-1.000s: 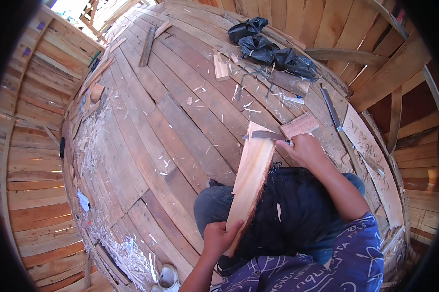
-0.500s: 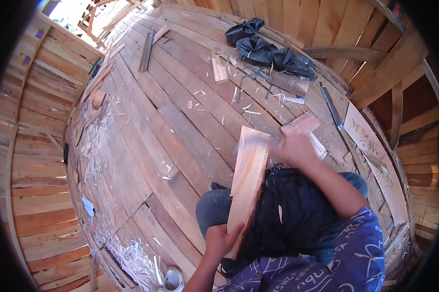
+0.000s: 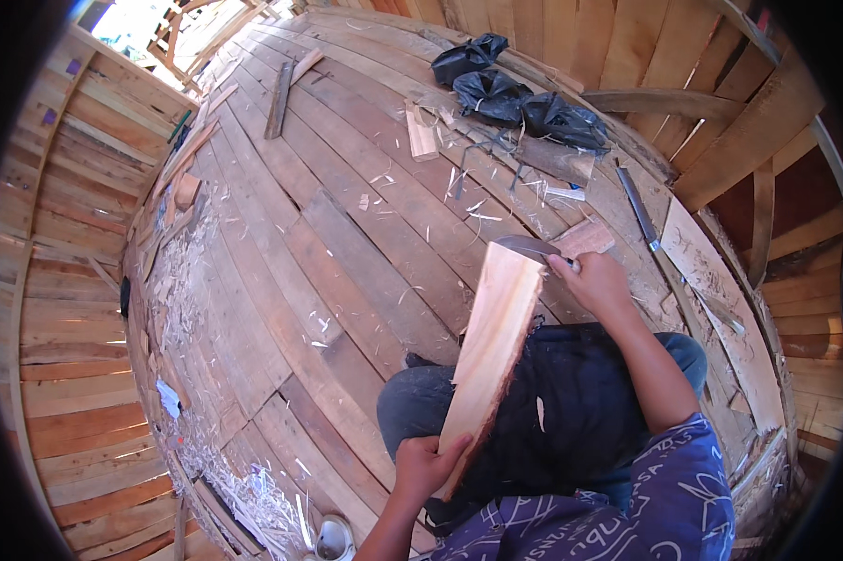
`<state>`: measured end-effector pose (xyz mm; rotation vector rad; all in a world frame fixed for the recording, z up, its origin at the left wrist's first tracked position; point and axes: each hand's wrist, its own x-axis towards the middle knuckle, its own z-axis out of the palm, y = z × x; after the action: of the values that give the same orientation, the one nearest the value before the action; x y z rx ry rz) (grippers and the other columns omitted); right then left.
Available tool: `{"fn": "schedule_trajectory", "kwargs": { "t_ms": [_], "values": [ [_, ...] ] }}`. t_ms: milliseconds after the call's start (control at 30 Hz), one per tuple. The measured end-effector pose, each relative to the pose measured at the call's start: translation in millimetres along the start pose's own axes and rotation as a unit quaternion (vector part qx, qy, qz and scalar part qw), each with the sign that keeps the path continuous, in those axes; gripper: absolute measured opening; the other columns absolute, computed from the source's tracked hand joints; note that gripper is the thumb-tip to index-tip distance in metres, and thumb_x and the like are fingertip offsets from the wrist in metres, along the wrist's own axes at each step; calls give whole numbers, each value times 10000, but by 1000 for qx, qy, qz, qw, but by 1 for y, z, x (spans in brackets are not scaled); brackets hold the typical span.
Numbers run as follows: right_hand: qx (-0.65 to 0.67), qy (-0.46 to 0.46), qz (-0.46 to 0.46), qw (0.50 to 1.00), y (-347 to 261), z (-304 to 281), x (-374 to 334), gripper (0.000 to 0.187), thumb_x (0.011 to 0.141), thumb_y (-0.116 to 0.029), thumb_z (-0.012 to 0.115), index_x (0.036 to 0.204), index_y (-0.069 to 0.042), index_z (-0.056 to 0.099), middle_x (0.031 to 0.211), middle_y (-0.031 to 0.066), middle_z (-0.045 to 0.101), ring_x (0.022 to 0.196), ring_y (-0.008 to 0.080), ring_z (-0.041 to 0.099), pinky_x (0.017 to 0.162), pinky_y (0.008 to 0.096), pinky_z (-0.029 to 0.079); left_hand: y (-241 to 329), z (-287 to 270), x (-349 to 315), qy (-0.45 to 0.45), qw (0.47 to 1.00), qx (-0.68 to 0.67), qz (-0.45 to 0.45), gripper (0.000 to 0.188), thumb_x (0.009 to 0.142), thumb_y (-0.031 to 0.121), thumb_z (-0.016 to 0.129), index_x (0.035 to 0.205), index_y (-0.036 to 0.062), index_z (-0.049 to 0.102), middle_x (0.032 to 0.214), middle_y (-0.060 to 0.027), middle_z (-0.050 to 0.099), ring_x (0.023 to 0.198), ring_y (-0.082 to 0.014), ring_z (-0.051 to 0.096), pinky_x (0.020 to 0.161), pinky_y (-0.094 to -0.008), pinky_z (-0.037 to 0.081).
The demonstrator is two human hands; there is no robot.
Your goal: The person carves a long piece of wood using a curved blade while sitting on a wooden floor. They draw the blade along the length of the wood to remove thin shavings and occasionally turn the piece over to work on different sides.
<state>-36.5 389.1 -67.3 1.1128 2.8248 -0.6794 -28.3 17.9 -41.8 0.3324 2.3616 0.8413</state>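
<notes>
My left hand (image 3: 426, 462) is closed round the near end of a pale wooden board (image 3: 496, 327) that slants up and away over my lap, bark along its right edge. A knife (image 3: 526, 245) with a broad grey blade is gripped in my right hand (image 3: 593, 282), its light handle end poking out of the fist. The blade lies against or just behind the board's far end; which of the two I cannot tell. A black cloth (image 3: 571, 402) covers my lap beneath the board.
Black plastic bags (image 3: 492, 93) lie at the far right beside a short log (image 3: 554, 159). A dark long-bladed tool (image 3: 636, 206) rests to the right. Wood shavings (image 3: 253, 496) heap at the lower left near a white cup-like container (image 3: 333, 538). Wood offcuts (image 3: 421, 134) are scattered over the plank floor.
The knife, blurred and across the board's upper face before, is now at the far end. My right hand has shifted slightly right, and the board's far end has swung right.
</notes>
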Motion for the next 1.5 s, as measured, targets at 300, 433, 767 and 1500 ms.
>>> {"fn": "schedule_trajectory", "kwargs": {
  "t_ms": [300, 433, 767, 1500],
  "values": [
    [-43, -83, -184, 978, -17, 6, -54, 703, 859, -685, 532, 651, -28, 674, 593, 208, 612, 598, 387, 642, 579, 476, 511, 0, 1, 1, 12, 999, -38, 26, 469, 825, 412, 771, 663, -20, 689, 523, -186, 580, 471, -329, 616, 457, -381, 437],
    [-78, -31, -240, 967, -20, 19, -42, 736, 855, -725, 498, 630, -54, 704, 555, 176, 611, 528, 364, 631, 538, 455, 504, 7, 0, 1, 16, 998, -47, 31, 514, 823, 442, 765, 623, -22, 670, 513, -194, 567, 473, -339, 615, 453, -393, 436],
    [-86, -99, -160, 978, -36, 4, 4, 749, 895, -688, 454, 736, -10, 727, 714, 220, 680, 750, 395, 689, 692, 481, 542, 2, -4, 4, 43, 998, 26, 47, 575, 828, 480, 746, 576, -24, 635, 505, -204, 551, 468, -370, 594, 447, -415, 433],
    [-87, -36, -292, 952, -17, 22, -32, 756, 857, -746, 464, 619, -72, 710, 556, 161, 615, 541, 337, 644, 506, 434, 485, -8, 5, 2, 2, 1000, -9, 14, 592, 814, 523, 743, 610, -27, 662, 507, -197, 559, 456, -341, 593, 458, -408, 435]
  ]
}}
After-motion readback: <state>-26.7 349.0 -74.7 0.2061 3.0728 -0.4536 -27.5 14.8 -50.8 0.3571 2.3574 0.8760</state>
